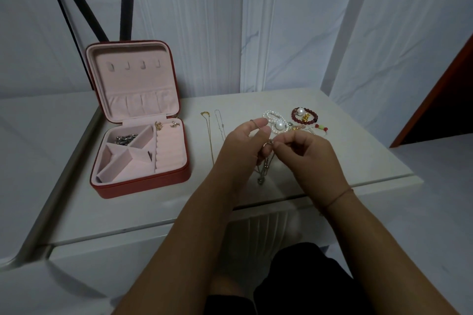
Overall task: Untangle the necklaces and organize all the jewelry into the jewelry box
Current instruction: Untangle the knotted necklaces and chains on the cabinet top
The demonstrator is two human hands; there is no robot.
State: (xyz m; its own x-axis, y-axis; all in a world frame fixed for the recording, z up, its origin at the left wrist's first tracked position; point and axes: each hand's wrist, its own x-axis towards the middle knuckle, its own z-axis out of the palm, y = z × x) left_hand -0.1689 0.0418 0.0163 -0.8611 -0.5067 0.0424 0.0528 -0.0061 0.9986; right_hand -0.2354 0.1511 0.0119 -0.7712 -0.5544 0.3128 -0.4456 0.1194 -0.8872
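Over the middle of the table (153, 212), the left hand (243, 143) and right hand (304, 153) both pinch a knot of silver chains (265, 169), which hangs below their fingertips. The open jewelry box (143, 185) sits by the left edge (silver pieces (124, 138) lie in its far-left compartment). A gold necklace (209, 135) and a thin silver necklace (219, 125) lie stretched out between box and hands. A pearl bracelet (272, 117) and a red bead bracelet (305, 115) lie toward the far right corner.
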